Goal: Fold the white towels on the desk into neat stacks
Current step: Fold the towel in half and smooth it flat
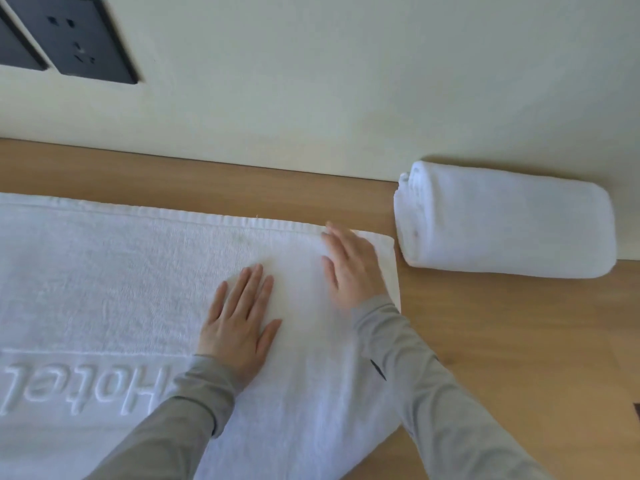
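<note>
Spread towel [121, 271] lies on the table [502, 341], its end just beside the rolled towel [509, 223]. Left grip [239, 323] and right grip [349, 268] rest flat-palmed on it, fingers straight, clutching nothing. I'd smooth wrinkles away from the roll, then match edges before folding.

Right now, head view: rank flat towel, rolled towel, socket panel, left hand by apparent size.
1. flat towel
2. rolled towel
3. socket panel and left hand: about alike; the hand is nearer the camera, so unranked.

Terry-cloth towel [121, 271], matt wood desk [502, 341]
</note>
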Demonstrator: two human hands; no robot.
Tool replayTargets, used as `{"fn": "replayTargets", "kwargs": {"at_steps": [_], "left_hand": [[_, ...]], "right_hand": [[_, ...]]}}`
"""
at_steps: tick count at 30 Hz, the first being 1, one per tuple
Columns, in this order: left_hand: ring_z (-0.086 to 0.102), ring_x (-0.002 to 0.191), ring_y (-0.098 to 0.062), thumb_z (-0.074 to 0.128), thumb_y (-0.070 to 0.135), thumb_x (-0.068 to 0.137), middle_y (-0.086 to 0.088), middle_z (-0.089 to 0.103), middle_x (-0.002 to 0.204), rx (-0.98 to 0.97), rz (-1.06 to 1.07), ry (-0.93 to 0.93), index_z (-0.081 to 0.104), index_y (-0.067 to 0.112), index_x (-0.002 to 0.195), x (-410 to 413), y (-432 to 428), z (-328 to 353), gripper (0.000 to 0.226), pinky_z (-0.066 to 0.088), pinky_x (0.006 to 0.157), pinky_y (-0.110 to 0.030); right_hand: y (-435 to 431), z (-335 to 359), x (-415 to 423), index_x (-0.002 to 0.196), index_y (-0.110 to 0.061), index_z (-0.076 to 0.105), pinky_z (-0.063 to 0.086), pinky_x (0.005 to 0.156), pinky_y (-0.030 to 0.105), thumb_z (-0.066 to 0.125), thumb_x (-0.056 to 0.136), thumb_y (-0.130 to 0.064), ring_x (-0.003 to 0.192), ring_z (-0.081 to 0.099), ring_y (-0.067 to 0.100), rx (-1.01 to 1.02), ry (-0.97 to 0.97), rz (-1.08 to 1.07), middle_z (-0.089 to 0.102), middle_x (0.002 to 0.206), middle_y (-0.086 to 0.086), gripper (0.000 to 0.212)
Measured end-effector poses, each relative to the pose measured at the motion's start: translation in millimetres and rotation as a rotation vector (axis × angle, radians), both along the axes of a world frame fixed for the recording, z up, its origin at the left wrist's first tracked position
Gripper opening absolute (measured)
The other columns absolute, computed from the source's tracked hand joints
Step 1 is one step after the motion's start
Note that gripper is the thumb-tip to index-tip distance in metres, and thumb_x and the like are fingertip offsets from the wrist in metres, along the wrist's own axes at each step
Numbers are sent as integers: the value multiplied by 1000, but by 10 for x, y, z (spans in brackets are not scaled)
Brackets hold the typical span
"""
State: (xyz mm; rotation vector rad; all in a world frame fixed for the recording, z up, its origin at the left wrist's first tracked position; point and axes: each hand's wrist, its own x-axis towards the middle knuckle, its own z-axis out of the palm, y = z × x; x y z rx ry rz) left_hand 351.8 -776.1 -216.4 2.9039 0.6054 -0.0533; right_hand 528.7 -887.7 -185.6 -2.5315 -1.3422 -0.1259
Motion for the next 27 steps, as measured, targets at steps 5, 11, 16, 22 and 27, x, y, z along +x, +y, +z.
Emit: {"fn": "replayTargets", "kwargs": {"at_steps": [5,11,16,22,27], "left_hand": [[22,142,-20,8,50,95,-5,24,154,13,8,10,27,14,146,-9,1,-30,66,10,115,-39],[19,142,-19,6,52,94,-3,20,155,13,24,11,23,15,147,-11,0,-47,67,12,115,-40],[16,143,-18,6,53,94,-4,18,155,11,22,17,21,15,148,-15,9,-75,67,10,116,-40],[15,143,-17,11,52,93,-4,19,156,4,23,5,20,16,148,-7,21,-104,66,7,116,-38],[11,144,-16,15,50,91,-3,15,157,-25,16,-12,19,17,149,-17,21,-117,66,6,117,-39]], "right_hand": [[-263,-303,58,150,-21,9,1,119,41,22,99,-37,146,-1,11,-315,129,4,2,158,-5,55],[-611,-201,107,146,-5,24,9,118,29,42,99,-20,145,13,22,39,423,-243,18,155,10,52],[-1321,-75,-744,124,-24,50,47,87,23,61,89,-22,108,58,13,534,884,-800,59,117,-3,37],[-1505,2,-1141,106,-13,62,50,66,8,64,86,-16,85,67,-2,546,1364,-757,71,94,-12,20],[-1521,111,-1161,102,-10,63,52,70,15,68,78,2,88,68,4,518,1364,-629,71,96,-4,27]]}}
